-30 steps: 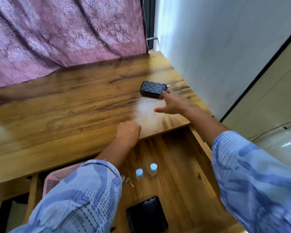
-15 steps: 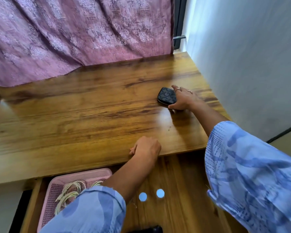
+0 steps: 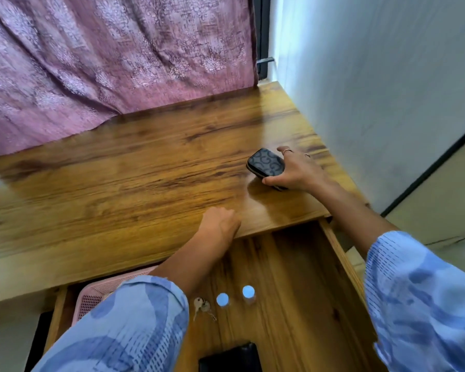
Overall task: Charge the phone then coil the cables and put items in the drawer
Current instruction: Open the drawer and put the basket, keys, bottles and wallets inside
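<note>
A glossy wooden table (image 3: 145, 178) runs to a pink curtain (image 3: 105, 63) and white wall (image 3: 373, 76). My right hand (image 3: 297, 170) grips the patterned wallet (image 3: 266, 163) at centre right, long axis slanting lower right. My left hand (image 3: 219, 224) rests curled on the table edge above the open drawer (image 3: 293, 277).

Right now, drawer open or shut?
Open. The drawer is pulled out below the desk edge, its floor exposed with keys, two capped bottles and a pink basket inside.

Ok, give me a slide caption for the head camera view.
Right hand grips patterned wallet on wooden desk; left hand rests at the edge above open drawer.
</note>
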